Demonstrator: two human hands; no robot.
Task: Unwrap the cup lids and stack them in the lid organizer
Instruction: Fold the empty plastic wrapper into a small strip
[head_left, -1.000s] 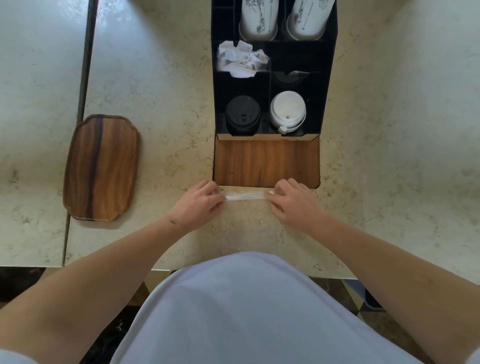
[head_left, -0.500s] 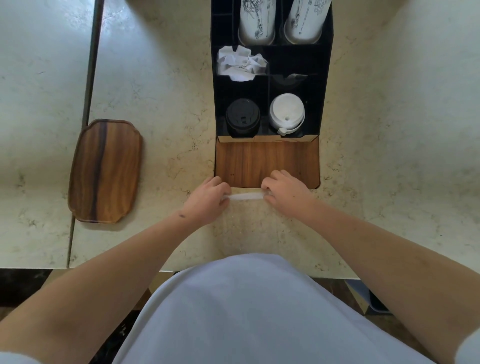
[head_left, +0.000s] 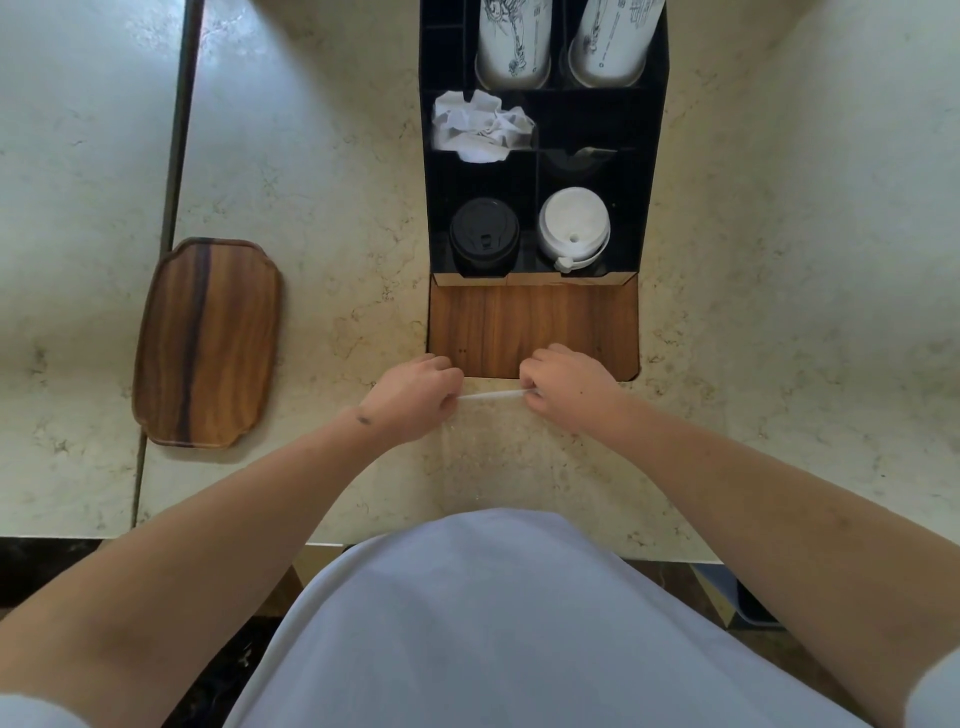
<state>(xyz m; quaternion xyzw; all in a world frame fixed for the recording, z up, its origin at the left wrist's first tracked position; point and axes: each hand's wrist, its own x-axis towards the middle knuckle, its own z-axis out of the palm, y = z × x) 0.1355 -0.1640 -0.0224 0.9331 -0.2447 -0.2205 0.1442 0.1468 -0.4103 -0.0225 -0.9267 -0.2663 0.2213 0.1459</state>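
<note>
The black lid organizer with a wooden front panel stands on the counter ahead of me. Its near left slot holds a stack of black lids, and its near right slot holds a stack of white lids. Just in front of the wooden panel, my left hand and my right hand each pinch one end of a clear plastic wrapper. It is pulled taut between them, and a faint transparent sheet hangs toward me. I see no lid in the wrapper.
A crumpled white wrapper lies in a middle slot of the organizer. Two stacks of printed paper cups fill the far slots. A wooden tray sits on the counter at the left, beside a dark seam.
Both hands have drawn closer together and slightly toward the organizer's wooden panel. The stretch of wrapper between them is shorter.
</note>
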